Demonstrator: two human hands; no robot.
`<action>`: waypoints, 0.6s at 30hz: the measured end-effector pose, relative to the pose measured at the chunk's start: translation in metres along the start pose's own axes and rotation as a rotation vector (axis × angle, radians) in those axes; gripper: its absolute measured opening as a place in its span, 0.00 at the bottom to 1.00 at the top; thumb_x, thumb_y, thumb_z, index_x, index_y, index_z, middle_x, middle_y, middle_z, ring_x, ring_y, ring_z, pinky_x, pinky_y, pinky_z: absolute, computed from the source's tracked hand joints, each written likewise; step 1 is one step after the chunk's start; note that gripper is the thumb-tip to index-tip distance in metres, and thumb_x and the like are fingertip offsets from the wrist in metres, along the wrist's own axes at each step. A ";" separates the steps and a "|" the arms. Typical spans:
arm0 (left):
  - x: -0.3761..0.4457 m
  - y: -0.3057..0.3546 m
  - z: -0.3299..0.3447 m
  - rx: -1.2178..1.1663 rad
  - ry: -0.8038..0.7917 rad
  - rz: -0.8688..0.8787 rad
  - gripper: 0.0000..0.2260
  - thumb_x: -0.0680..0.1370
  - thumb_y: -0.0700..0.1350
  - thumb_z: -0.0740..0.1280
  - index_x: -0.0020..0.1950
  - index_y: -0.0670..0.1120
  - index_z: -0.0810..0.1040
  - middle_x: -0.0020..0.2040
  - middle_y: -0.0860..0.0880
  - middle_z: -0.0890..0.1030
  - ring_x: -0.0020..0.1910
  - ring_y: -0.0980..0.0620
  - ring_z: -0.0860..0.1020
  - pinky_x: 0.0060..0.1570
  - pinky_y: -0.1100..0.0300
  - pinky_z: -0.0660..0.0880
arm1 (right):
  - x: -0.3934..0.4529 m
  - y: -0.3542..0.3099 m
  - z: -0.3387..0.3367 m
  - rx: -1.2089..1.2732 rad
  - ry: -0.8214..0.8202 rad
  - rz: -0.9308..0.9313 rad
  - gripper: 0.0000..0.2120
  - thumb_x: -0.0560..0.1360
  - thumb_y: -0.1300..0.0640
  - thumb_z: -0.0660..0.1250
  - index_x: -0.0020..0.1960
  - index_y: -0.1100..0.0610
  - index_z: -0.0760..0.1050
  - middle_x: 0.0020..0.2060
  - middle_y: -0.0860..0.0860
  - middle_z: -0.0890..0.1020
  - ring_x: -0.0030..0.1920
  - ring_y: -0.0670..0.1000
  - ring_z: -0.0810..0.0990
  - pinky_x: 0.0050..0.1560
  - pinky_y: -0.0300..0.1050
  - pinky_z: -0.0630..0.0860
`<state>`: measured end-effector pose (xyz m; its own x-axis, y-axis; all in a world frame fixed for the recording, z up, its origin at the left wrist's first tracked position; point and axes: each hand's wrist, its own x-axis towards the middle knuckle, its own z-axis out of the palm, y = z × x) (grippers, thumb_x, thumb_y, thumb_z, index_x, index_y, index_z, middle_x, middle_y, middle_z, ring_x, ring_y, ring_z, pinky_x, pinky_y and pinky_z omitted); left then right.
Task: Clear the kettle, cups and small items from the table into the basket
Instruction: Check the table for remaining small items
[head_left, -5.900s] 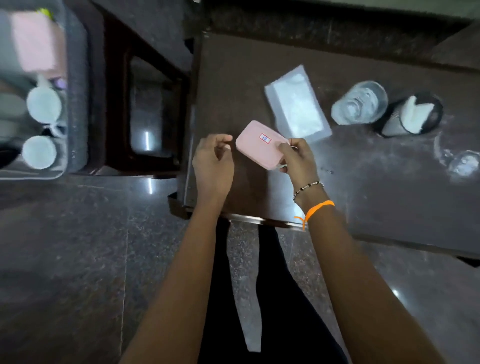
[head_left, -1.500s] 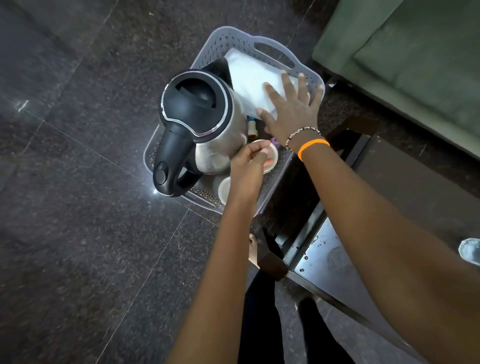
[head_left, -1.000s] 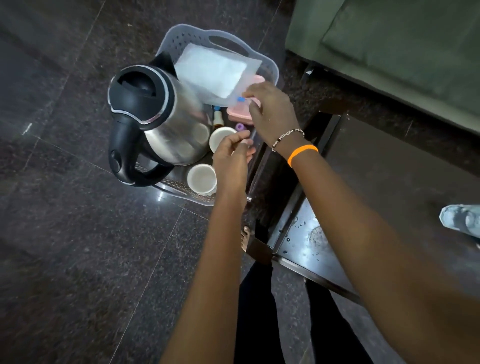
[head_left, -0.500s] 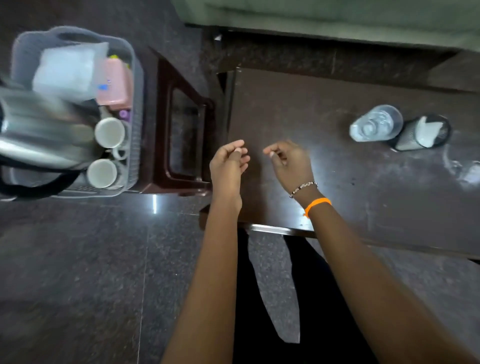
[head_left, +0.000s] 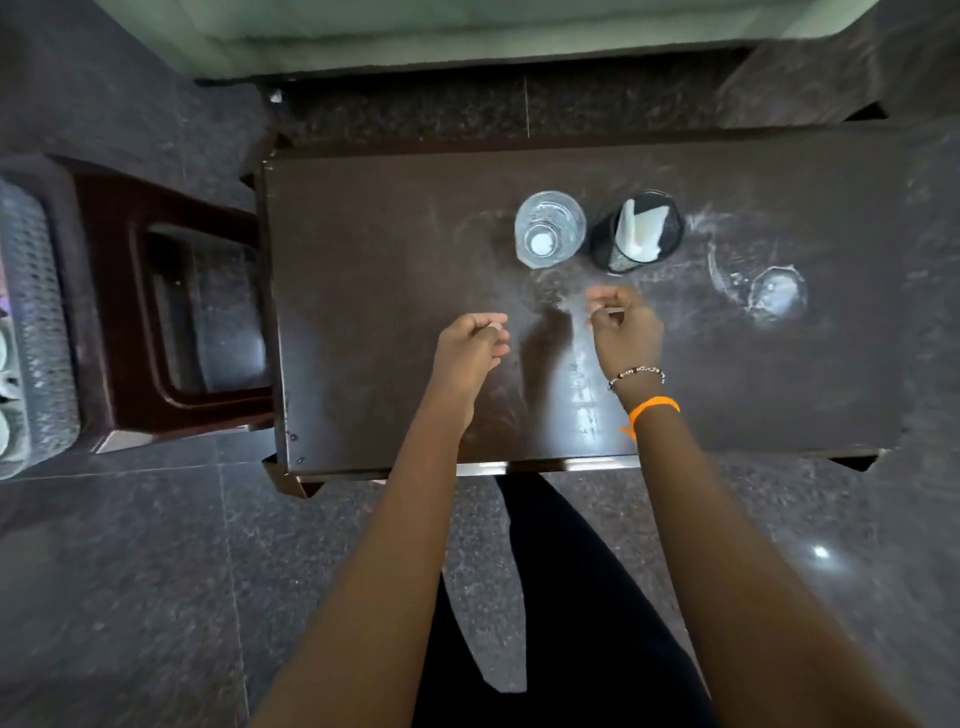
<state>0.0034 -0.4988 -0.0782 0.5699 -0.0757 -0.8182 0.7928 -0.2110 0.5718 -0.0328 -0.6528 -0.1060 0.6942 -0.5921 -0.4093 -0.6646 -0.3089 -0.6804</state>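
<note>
Both my hands hover over the dark brown table (head_left: 363, 291) and hold nothing. My left hand (head_left: 472, 348) is curled into a loose fist near the table's middle. My right hand (head_left: 621, 325) has its fingers bent but apart, just below a clear bottle (head_left: 549, 228) seen from above. A black mesh holder (head_left: 613, 254) with white tissue stands right of the bottle. A clear glass (head_left: 777, 293) sits farther right. The grey basket (head_left: 36, 322) shows at the far left edge with white cups (head_left: 4, 348) partly cut off; the kettle is out of view.
A dark red-brown stool (head_left: 171, 312) stands between the basket and the table's left edge. A green sofa (head_left: 467, 31) runs along the far side. Polished dark stone floor (head_left: 130, 571) surrounds the table, and my dark-clad legs are below its near edge.
The view has swung right from the basket to the table. Both hands have moved right and forward over the tabletop, toward the bottle and holder. The white packet and pink case were left in the basket.
</note>
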 end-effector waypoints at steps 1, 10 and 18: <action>0.002 0.002 0.008 0.040 -0.022 -0.002 0.11 0.80 0.39 0.58 0.57 0.42 0.77 0.45 0.48 0.78 0.40 0.56 0.77 0.48 0.66 0.74 | 0.009 0.003 -0.006 0.040 0.035 0.038 0.13 0.73 0.70 0.58 0.55 0.66 0.75 0.46 0.61 0.81 0.41 0.57 0.80 0.40 0.29 0.71; 0.037 0.029 0.043 0.253 -0.042 0.051 0.21 0.79 0.40 0.59 0.73 0.48 0.64 0.57 0.50 0.76 0.56 0.50 0.76 0.64 0.56 0.70 | 0.075 0.006 -0.029 -0.023 0.104 0.255 0.30 0.74 0.67 0.60 0.74 0.61 0.55 0.72 0.63 0.60 0.73 0.59 0.60 0.69 0.47 0.62; 0.051 0.046 0.051 0.343 -0.073 0.015 0.27 0.80 0.41 0.58 0.77 0.50 0.53 0.76 0.49 0.61 0.73 0.48 0.64 0.73 0.48 0.62 | 0.094 0.005 -0.029 -0.021 0.052 0.300 0.30 0.74 0.69 0.59 0.74 0.57 0.56 0.69 0.61 0.65 0.67 0.59 0.67 0.60 0.43 0.66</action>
<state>0.0579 -0.5620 -0.0965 0.5537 -0.1485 -0.8193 0.6589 -0.5236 0.5402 0.0210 -0.7314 -0.1303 0.4517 -0.6960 -0.5581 -0.8438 -0.1300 -0.5207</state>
